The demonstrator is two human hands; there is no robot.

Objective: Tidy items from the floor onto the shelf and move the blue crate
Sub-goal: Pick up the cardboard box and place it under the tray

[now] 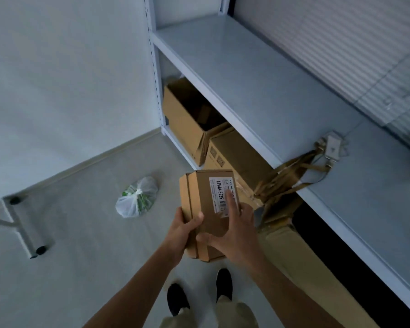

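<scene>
I am holding the small cardboard box (pixel 206 209) up in front of me, off the floor and just short of the shelf (pixel 258 91); my left hand (pixel 182 233) is cupping its near left corner, thumb curled over the top, because that is taking the weight. My right hand (pixel 234 235) is lying across the top face with fingers spread and the forefinger stretched over the white label (pixel 219 194) — steadying the box, I judge, rather than carrying it. I am keeping it level so it can slide onto the bare shelf board. A knotted plastic bag (pixel 137 197) is lying on the floor, well left of the shelf — likely my next pick-up; I am seeing no blue crate from here.
</scene>
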